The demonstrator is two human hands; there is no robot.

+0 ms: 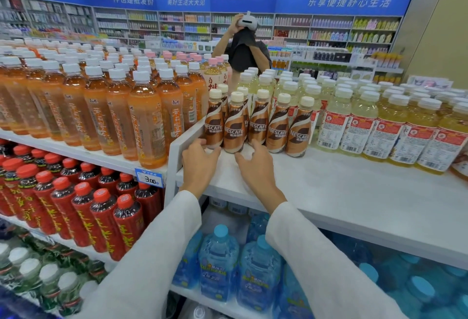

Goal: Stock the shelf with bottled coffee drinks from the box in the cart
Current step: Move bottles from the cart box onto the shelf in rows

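Several brown Nescafe coffee bottles (pixel 255 121) with cream caps stand upright in a cluster at the back left of the white top shelf (pixel 329 187). My left hand (pixel 200 164) lies on the shelf in front of them, its fingertips touching the base of the leftmost bottle (pixel 214 126). My right hand (pixel 255 166) rests beside it with fingers spread, the fingertips against the base of the bottles in the middle of the cluster. Neither hand grips a bottle. The box and the cart are out of view.
A white divider (pixel 182 138) separates the coffee from orange tea bottles (pixel 144 121) on the left. Pale yellow drinks (pixel 359 121) fill the right. Red bottles (pixel 101 217) and blue water jugs (pixel 220 263) sit below. A person (pixel 243 47) stands beyond the shelf.
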